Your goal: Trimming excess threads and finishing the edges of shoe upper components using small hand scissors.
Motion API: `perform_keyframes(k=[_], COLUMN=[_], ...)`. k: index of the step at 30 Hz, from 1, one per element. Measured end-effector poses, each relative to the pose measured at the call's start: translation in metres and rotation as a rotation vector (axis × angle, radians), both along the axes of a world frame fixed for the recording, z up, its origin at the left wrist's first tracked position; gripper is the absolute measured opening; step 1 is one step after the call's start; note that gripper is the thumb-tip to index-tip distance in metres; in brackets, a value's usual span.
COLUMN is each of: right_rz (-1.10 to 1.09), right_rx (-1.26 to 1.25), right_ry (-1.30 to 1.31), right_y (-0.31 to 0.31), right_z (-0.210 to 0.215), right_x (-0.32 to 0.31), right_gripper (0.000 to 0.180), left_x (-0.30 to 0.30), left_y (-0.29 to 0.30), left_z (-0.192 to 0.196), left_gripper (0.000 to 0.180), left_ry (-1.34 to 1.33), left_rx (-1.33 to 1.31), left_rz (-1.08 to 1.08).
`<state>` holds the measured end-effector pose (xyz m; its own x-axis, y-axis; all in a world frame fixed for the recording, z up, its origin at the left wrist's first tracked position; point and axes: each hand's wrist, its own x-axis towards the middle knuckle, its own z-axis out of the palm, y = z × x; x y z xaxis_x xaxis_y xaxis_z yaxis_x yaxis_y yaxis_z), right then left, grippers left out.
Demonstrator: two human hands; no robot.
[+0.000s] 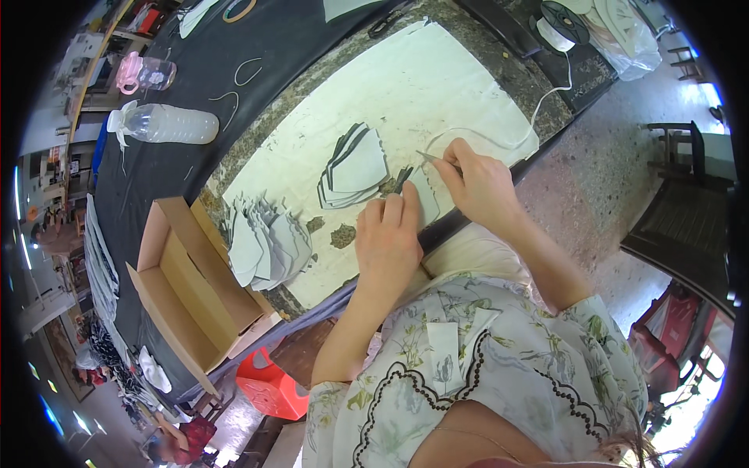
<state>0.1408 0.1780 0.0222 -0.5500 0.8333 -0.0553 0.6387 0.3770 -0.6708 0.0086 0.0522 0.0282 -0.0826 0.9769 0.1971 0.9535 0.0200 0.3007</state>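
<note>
My left hand (388, 234) presses flat, fingers together, on a pale shaped fabric piece (425, 195) lying on the white cloth (421, 86) that covers the work table. My right hand (477, 181) pinches a thin metal tool (427, 157) whose tip rests at the piece's upper edge. A white cord (538, 109) runs from near that hand up to a spool (563, 23). Just left of my hands lies a stack of cut fabric pieces (355, 165), and a small dark clip (402, 179) sits between the stack and my fingers.
A fanned pile of similar pieces (265, 242) lies next to an open cardboard box (187, 281). A clear plastic bottle (168, 123) and a pink cup (144, 74) rest on the dark tabletop. A red stool (269, 386) stands below; dark chairs (686, 195) are at the right.
</note>
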Motion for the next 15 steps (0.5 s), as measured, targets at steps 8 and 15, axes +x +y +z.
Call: perform_keyframes(k=[8, 15], right_rz=[0.028, -0.069], right_rx=[0.020, -0.250], right_ry=[0.002, 0.200], right_y=[0.004, 0.023], right_z=[0.004, 0.006], right_x=[-0.009, 0.000], right_gripper=[0.024, 0.023], left_x=[-0.004, -0.005], left_y=[0.005, 0.006], left_z=[0.004, 0.004], left_gripper=[0.063, 0.064], left_ry=[-0.030, -0.070], left_rx=[-0.057, -0.052], left_rz=[-0.017, -0.010])
